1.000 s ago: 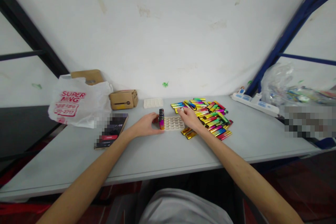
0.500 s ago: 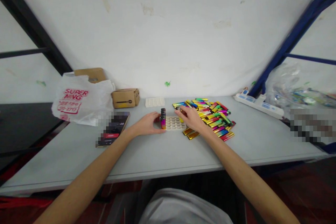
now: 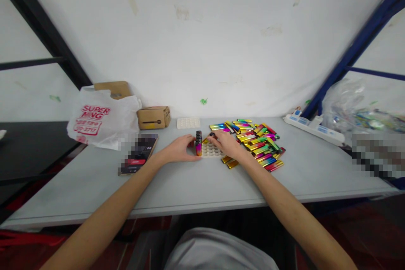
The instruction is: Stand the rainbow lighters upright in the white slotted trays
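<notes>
Several lighters (image 3: 198, 145) with black tops and shiny pink-orange bodies stand upright in a row at the left end of a white tray with round holes (image 3: 211, 150). Around that end curls my left hand (image 3: 182, 148), thumb at the front and fingers at the back, steadying the tray beside the row. Over the tray, my right hand (image 3: 225, 141) pinches a gold lighter (image 3: 206, 139), tilted, its black top between the fingertips. Right of the tray lies a loose heap of shiny multicoloured lighters (image 3: 259, 145), partly behind my right hand.
A second white tray (image 3: 188, 123) lies near the wall. To the left are a small cardboard box (image 3: 154, 117), a white plastic bag (image 3: 104, 116) and a phone (image 3: 142, 152). A white power strip (image 3: 314, 128) and a clear plastic bag (image 3: 344, 101) are on the right.
My right hand has moved left from the edge of the heap to above the tray, bringing a gold lighter towards the standing row. My left hand stays at the tray's left end.
</notes>
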`<state>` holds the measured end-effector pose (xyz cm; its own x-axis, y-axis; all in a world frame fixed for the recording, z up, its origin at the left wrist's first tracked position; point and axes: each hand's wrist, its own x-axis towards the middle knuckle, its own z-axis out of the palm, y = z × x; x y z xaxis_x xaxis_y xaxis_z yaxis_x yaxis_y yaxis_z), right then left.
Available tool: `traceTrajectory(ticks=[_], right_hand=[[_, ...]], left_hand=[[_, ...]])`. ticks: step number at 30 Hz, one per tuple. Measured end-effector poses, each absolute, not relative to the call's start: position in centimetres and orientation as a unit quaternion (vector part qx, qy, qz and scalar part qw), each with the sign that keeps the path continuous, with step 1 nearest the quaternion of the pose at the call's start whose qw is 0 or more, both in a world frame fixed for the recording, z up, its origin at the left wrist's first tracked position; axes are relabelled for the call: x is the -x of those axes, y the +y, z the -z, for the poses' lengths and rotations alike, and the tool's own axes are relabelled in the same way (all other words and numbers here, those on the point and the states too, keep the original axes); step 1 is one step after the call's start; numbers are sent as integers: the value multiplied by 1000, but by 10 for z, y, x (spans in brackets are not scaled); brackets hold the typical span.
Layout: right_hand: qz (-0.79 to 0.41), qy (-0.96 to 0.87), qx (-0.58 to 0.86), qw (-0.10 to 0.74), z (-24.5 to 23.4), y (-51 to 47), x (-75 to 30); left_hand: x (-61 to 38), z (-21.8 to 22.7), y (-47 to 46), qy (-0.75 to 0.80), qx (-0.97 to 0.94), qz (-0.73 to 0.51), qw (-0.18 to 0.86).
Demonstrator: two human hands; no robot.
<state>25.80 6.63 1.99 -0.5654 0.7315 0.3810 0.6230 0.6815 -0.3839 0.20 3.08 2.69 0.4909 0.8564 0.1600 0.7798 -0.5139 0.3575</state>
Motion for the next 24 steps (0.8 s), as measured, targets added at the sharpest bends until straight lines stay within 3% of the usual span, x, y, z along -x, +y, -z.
traceTrajectory(ticks=[11,19,24], right_hand=[[-61,-918,330,210,-11,80,-242],[-49,-917,321,233,-14,76,-254],[19,-869,422,256,-27,85,-289]], left_hand=[[-3,-24,35,482,-847,-181,131],[-5,-29,33,482,-850,-168,129],[-6,-32,31,490,-847,-165,123]])
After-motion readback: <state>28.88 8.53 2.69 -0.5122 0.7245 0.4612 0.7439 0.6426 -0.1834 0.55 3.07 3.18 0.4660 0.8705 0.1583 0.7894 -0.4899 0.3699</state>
